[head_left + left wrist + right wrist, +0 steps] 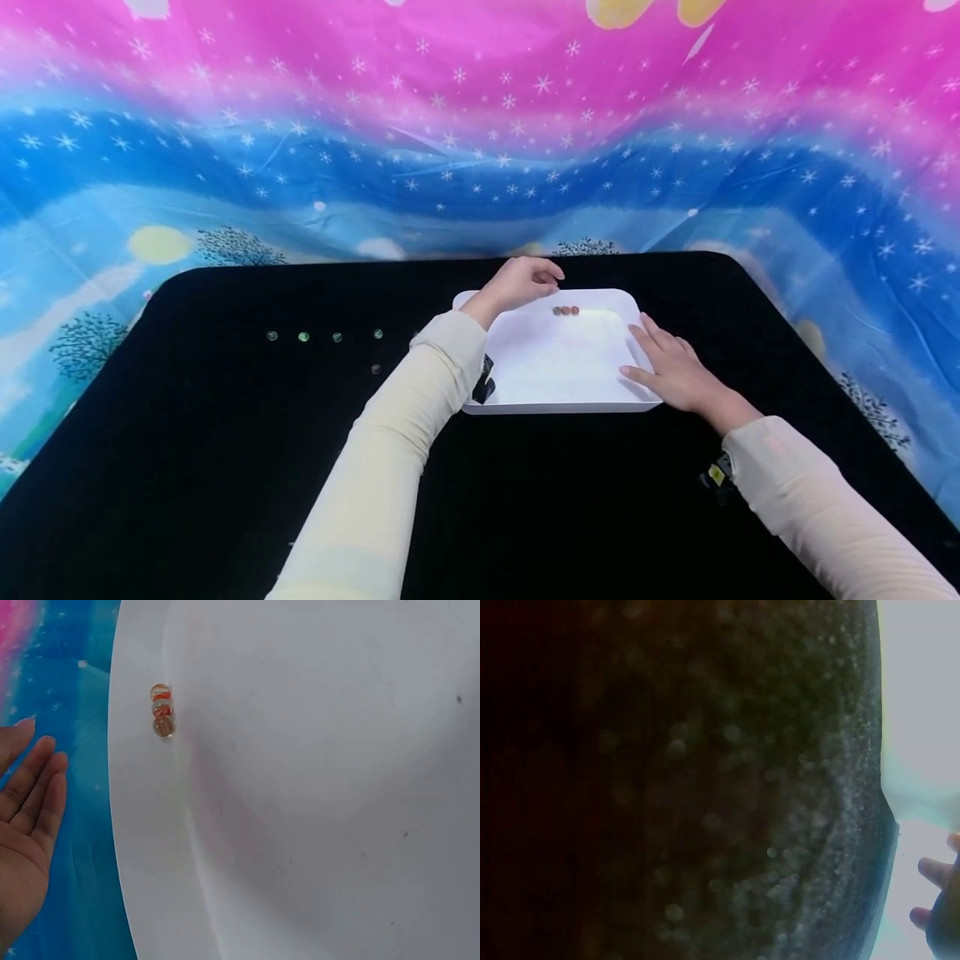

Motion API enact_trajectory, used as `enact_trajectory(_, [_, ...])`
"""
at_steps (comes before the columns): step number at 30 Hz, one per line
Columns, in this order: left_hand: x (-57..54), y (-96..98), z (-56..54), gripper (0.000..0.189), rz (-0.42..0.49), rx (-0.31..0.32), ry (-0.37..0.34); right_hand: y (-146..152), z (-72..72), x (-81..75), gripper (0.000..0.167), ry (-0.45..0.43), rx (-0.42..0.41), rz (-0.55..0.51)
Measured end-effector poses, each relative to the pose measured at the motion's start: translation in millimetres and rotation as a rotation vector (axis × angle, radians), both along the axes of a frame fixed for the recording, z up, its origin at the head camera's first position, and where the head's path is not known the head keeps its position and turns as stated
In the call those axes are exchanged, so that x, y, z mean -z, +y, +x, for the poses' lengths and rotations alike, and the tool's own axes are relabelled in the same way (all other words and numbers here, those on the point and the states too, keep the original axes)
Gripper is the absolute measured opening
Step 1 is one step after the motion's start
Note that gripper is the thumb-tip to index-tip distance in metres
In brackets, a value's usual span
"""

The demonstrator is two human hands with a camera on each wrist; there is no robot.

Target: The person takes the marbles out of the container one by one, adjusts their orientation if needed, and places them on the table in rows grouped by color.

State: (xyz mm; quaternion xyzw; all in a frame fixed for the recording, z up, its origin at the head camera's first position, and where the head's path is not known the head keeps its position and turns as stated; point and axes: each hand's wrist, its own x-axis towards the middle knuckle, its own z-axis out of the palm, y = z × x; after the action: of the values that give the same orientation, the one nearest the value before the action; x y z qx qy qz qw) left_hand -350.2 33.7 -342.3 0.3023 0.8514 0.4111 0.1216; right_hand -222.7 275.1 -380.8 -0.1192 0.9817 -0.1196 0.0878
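Note:
Three clear glass marbles with orange swirls (566, 311) sit touching in a line at the far edge of a white tray (555, 407). In the left wrist view the same marbles (163, 710) lie along the tray wall (142, 847). My left hand (521, 282) hovers by the tray's far left rim, fingers relaxed, with nothing visible in it; its palm (26, 840) shows beside the tray. Against the tray's right side rests my right hand (675, 371), fingers spread and thumb over the inside. Only some right fingertips (934, 871) appear in the right wrist view.
Left of the tray, several small marbles form a row on the black tablecloth (225, 433), among them a green one (303, 337). Another marble (377, 369) lies nearer. My left forearm covers part of that area. A patterned curtain (480, 158) hangs behind the table.

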Motion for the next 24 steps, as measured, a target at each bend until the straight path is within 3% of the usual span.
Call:
enact_trajectory(12, [14.8, 9.2, -2.3, 0.027, -0.196, 0.055, 0.065, 0.0, 1.1, 2.1, 0.082, 0.004, 0.002, -0.005])
enact_trajectory(24, [26.6, 11.8, -6.2, 0.024, -0.233, 0.033, 0.056, 1.2, 0.0, 0.6, 0.08, 0.018, 0.002, -0.015])
